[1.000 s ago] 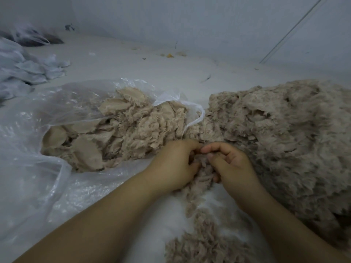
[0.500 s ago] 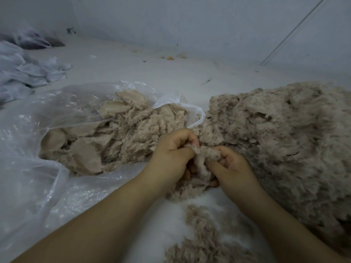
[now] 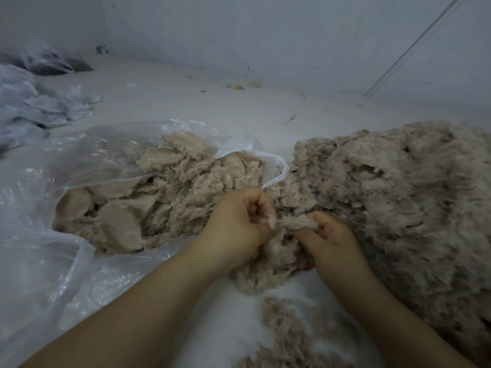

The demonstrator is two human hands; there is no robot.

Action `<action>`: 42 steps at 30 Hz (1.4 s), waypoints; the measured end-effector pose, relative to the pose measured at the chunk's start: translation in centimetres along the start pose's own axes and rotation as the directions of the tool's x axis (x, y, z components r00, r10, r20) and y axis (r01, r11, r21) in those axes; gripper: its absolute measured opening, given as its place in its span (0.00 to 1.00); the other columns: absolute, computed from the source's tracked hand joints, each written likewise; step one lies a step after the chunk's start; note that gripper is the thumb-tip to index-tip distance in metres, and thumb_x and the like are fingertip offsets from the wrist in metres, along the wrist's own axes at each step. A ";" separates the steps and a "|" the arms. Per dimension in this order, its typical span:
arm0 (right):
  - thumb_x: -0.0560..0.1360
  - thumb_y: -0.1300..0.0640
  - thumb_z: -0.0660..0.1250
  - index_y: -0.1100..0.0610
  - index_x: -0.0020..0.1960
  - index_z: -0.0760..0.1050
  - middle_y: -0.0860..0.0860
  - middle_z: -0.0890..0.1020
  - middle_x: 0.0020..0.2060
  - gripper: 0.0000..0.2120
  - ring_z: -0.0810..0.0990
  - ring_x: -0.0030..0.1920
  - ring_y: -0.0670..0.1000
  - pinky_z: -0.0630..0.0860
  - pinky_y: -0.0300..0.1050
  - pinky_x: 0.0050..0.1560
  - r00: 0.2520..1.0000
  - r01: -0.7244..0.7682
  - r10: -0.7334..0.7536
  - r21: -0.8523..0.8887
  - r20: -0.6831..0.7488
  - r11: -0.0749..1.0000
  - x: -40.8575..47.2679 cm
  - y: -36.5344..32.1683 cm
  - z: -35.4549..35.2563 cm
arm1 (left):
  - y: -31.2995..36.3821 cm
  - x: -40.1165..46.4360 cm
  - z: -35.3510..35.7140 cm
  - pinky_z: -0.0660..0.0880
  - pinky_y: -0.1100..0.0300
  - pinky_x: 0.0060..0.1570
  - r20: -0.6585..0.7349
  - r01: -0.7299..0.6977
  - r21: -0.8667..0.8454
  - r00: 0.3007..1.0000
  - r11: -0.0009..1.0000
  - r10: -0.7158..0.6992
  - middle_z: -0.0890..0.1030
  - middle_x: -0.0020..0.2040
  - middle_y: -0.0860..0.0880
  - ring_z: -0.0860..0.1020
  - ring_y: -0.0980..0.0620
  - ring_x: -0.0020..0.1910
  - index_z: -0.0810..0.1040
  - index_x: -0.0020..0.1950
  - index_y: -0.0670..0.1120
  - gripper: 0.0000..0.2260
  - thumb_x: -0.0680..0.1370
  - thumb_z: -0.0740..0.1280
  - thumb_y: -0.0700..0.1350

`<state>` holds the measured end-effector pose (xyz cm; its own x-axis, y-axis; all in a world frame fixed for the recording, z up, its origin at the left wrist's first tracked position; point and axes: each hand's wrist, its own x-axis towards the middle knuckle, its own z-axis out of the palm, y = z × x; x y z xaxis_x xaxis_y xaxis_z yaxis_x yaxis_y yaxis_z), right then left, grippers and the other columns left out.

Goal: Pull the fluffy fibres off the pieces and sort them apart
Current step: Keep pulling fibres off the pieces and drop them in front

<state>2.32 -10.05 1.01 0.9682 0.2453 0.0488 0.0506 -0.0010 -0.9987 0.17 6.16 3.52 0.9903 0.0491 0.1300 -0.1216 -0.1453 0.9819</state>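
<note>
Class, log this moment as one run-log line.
left hand: grips fluffy piece | right hand: grips same piece | plastic bag: left, open | loose pile: right

A plain sorting or workshop corner, worked at floor level — not a furnished room. A bare pale floor (image 3: 202,107) meets blank grey walls (image 3: 265,30), with small scraps of litter (image 3: 238,87) lying along the join. A big heap of beige fluffy fabric pieces (image 3: 398,195) lies loose on the right, and a clear plastic bag (image 3: 66,181) on the left holds more of the same pieces — bulk material. Crumpled whitish cloth (image 3: 34,107) is piled at the far left.
</note>
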 end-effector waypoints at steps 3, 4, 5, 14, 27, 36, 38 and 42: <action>0.78 0.63 0.62 0.46 0.36 0.81 0.43 0.71 0.22 0.18 0.70 0.23 0.42 0.72 0.38 0.25 0.998 -0.026 0.025 -0.016 -0.063 1.000 0.3 0.3 -0.4 | 0.0 0.2 -0.2 0.63 0.65 0.25 -0.104 -0.011 -0.031 0.995 0.999 0.008 0.72 0.29 0.47 0.66 0.56 0.24 0.74 0.35 0.45 0.14 0.72 0.70 0.27; 0.78 0.62 0.62 0.46 0.35 0.80 0.44 0.69 0.21 0.19 0.68 0.22 0.42 0.72 0.38 0.25 0.995 -0.050 0.050 0.003 -0.082 0.999 0.5 0.4 -0.6 | 0.0 0.3 -0.5 0.62 0.66 0.23 -0.135 -0.007 -0.064 0.991 0.998 -0.001 0.70 0.28 0.47 0.64 0.56 0.23 0.73 0.35 0.44 0.14 0.72 0.69 0.27; 0.79 0.62 0.61 0.45 0.34 0.80 0.44 0.68 0.21 0.20 0.67 0.22 0.42 0.71 0.38 0.25 0.992 -0.073 0.075 0.020 -0.102 0.997 0.6 0.6 -0.8 | 0.0 0.3 -0.7 0.61 0.66 0.22 -0.162 -0.001 -0.103 0.987 0.995 -0.016 0.69 0.27 0.47 0.63 0.56 0.21 0.73 0.36 0.44 0.13 0.73 0.69 0.27; 0.69 0.61 0.66 0.39 0.55 0.78 0.52 0.70 0.22 0.20 0.67 0.22 0.49 0.66 0.41 0.22 0.993 0.115 -0.115 -0.008 -0.024 0.993 0.0 0.4 -0.4 | -0.2 0.0 -0.2 0.75 0.61 0.25 -0.091 0.012 -0.280 0.995 0.960 -0.039 0.81 0.32 0.46 0.79 0.50 0.26 0.78 0.44 0.41 0.08 0.72 0.71 0.29; 0.76 0.39 0.65 0.64 0.32 0.68 0.56 0.66 0.25 0.29 0.66 0.23 0.50 0.66 0.36 0.22 0.986 0.166 -0.164 -0.166 0.027 0.972 -0.2 0.4 -0.3 | 0.6 0.1 -0.1 0.75 0.64 0.32 -0.332 -0.190 -0.261 0.938 0.946 0.097 0.78 0.32 0.50 0.75 0.55 0.31 0.79 0.39 0.47 0.13 0.73 0.70 0.28; 0.72 0.45 0.70 0.49 0.44 0.81 0.46 0.69 0.22 0.09 0.66 0.21 0.45 0.67 0.40 0.21 0.991 0.131 -0.130 -0.019 0.039 0.991 -0.5 -0.1 0.2 | 0.4 -0.4 0.0 0.76 0.67 0.42 -0.367 -0.287 0.139 0.874 0.948 0.319 0.82 0.41 0.57 0.80 0.61 0.41 0.80 0.42 0.53 0.16 0.72 0.72 0.30; 0.74 0.44 0.69 0.54 0.34 0.78 0.46 0.67 0.20 0.16 0.65 0.20 0.45 0.66 0.38 0.21 0.987 0.153 -0.150 -0.063 0.052 0.986 -0.5 0.0 0.1 | 0.5 -0.7 0.3 0.75 0.69 0.45 -0.326 -0.369 0.262 0.835 0.891 0.442 0.82 0.42 0.57 0.80 0.61 0.44 0.80 0.42 0.53 0.14 0.72 0.71 0.32; 0.72 0.43 0.64 0.55 0.22 0.67 0.51 0.66 0.18 0.25 0.65 0.19 0.48 0.64 0.34 0.21 0.984 0.175 -0.169 -0.128 0.053 0.976 -0.6 0.0 0.2 | 0.4 -1.3 0.7 0.74 0.71 0.45 -0.192 -0.501 0.488 0.737 0.714 0.648 0.83 0.41 0.58 0.80 0.63 0.44 0.84 0.44 0.45 0.07 0.71 0.72 0.34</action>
<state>1.70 -10.03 0.94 0.9312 0.2934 0.2164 0.2500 -0.0818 -0.9648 -1.07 5.31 3.66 0.6379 0.1318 0.7587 -0.5505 -0.6110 0.5690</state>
